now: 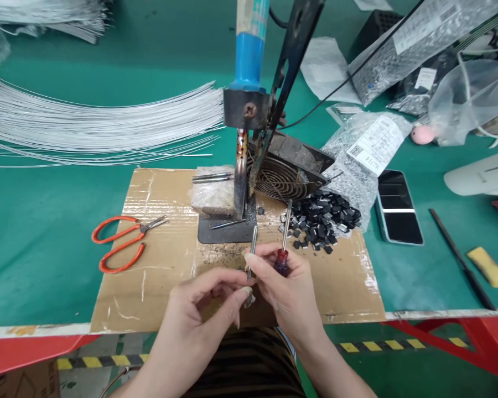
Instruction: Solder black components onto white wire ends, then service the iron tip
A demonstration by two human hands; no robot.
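Observation:
My right hand (288,293) is closed around a small screwdriver (284,243) with a dark red handle, its shaft pointing up and away; the same hand pinches a thin metal pin (252,249). My left hand (203,307) is curled beside it, its fingertips pinched together against the lower end of that pin. Both hands hover over the near edge of a cardboard sheet (157,276). Just beyond them stands a soldering iron (249,55) with a blue handle, clamped upright in a black stand (228,229). A pile of small black parts (323,221) lies to the right.
Orange-handled scissors (122,243) lie on the cardboard at left. A bundle of white wires (87,121) fans across the green table. A fan grille (280,177), plastic bags (369,149), a phone (398,207), a black file with yellow handle (467,262) sit at right.

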